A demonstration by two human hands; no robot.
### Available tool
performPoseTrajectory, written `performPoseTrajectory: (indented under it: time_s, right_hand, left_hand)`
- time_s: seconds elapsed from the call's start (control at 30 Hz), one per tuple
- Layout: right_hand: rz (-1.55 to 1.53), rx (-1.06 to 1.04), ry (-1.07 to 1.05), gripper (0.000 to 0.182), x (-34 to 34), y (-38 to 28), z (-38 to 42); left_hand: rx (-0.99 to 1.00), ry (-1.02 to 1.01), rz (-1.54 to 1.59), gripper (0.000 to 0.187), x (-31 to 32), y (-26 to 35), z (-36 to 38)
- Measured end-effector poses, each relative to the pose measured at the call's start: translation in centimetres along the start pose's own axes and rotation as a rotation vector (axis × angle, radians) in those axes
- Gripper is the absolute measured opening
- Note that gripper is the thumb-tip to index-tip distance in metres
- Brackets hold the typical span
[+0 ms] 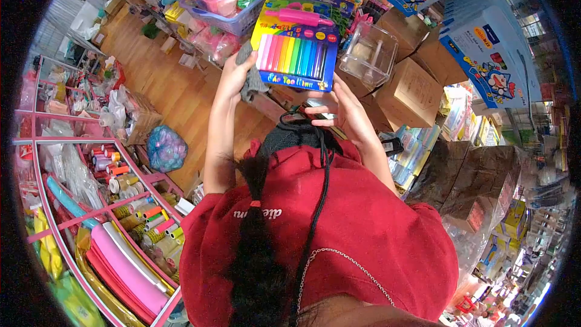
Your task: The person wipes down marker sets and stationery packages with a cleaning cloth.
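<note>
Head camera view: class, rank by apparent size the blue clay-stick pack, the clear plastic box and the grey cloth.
1. Blue pack of rainbow clay sticks, largest, held in both hands.
2. Clear plastic box, though it sits farther back, so its true size is unsure.
3. Grey cloth, partly hidden by the left hand.

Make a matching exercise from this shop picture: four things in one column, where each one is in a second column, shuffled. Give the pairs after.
Things:
1. Modelling clay pack
2. Grey cloth
3. Clear plastic box
4. Thread spools

Places:
A. On the pink wire rack at the lower left
B. Held up between both hands
C. Under the left hand, behind the pack's left edge
D. On the brown cartons, right of the pack

The right hand supports the pack from below.

Pairs: 1-B, 2-C, 3-D, 4-A
</note>
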State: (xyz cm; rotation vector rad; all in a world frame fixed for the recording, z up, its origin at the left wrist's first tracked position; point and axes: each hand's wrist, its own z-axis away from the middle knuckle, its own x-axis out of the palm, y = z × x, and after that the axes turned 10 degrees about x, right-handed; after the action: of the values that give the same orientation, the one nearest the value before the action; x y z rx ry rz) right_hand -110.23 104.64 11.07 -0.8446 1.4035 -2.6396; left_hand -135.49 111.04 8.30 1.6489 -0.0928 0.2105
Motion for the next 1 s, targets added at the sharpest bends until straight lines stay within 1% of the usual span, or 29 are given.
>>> performPoseTrajectory:
  time_s: [0.03, 0.1, 0.13, 0.17, 0.2, 0.27, 0.37, 0.47, 0.5, 0.6, 0.63, 0.7, 0.73, 0.77, 0.8, 0.87, 0.93, 1.0]
  right_hand:
    - [0.027, -0.004, 0.033, 0.058, -0.2, 0.2, 0.0]
    - [0.078, -0.003, 0.118, 0.06, -0.4, 0.2, 0.1]
    - [0.119, -0.005, 0.12, 0.06, -0.8, 0.3, 0.1]
    - [0.16, -0.005, 0.124, 0.06, -1.4, 0.4, 0.1]
    - [0.203, -0.004, 0.13, 0.06, -1.9, 0.6, 0.1]
    - [0.204, 0.023, 0.098, 0.056, -2.2, 0.7, 0.5]
    - [0.252, 0.001, 0.121, 0.053, -2.3, 0.7, 1.0]
    - [0.266, -0.013, 0.144, 0.051, -2.6, 1.1, 1.0]
    - [0.277, -0.01, 0.145, 0.05, -2.6, 1.0, 1.2]
    - [0.295, -0.039, 0.144, 0.046, -2.5, 0.7, 1.4]
    - [0.275, -0.048, 0.149, 0.043, -2.4, 0.7, 1.6]
    - [0.268, -0.068, 0.143, 0.039, -2.2, 0.3, 1.7]
    - [0.288, -0.096, 0.117, 0.037, -2.4, 0.4, 1.6]
    - [0.257, -0.092, 0.095, 0.034, -2.4, 0.4, 1.6]
    - [0.28, -0.102, 0.056, 0.032, -2.4, 0.2, 1.6]
    - [0.361, -0.106, 0.047, 0.03, -2.5, 0.3, 1.3]
    - [0.421, -0.106, 0.077, 0.029, -2.0, 0.2, 1.3]
    - [0.442, -0.119, 0.027, 0.031, -2.2, 0.1, 1.0]
  left_hand:
    - [-0.038, 0.014, -0.021, 0.039, 0.4, 0.1, -0.8]
    - [0.018, 0.004, -0.111, 0.039, 1.1, -0.2, -2.6]
    - [0.046, 0.001, -0.157, 0.039, 1.4, -0.4, -3.4]
    - [0.121, -0.029, -0.258, 0.037, 1.8, -0.6, -4.2]
    - [0.184, -0.05, -0.408, 0.036, 1.1, -2.8, -6.1]
    - [0.215, -0.014, -0.822, 0.039, 1.8, -2.4, -7.2]
    - [0.222, 0.021, -0.917, 0.046, 2.8, -1.7, -7.4]
    - [0.154, 0.041, -1.167, 0.045, 3.6, -1.2, -6.9]
    - [0.156, 0.042, -1.198, 0.045, 4.4, -0.2, -6.1]
    - [0.189, 0.07, -1.297, 0.042, 4.3, -0.6, -5.7]
    - [0.255, 0.082, -1.33, 0.04, 4.2, -0.9, -5.5]
    - [0.33, 0.135, -1.381, 0.031, 4.2, -1.3, -5.1]
    - [0.312, 0.123, -1.425, 0.023, 4.3, -1.4, -5.1]
    - [0.327, 0.122, -1.44, 0.02, 4.4, -2.0, -5.2]
    - [0.307, 0.13, -1.469, 0.021, 4.4, -2.4, -5.2]
    - [0.299, 0.136, -1.469, 0.02, 4.7, -2.2, -5.1]
    - [0.287, 0.107, -1.444, 0.019, 5.0, -1.0, -4.6]
    - [0.381, 0.18, -1.417, 0.019, 4.4, -2.4, -4.7]
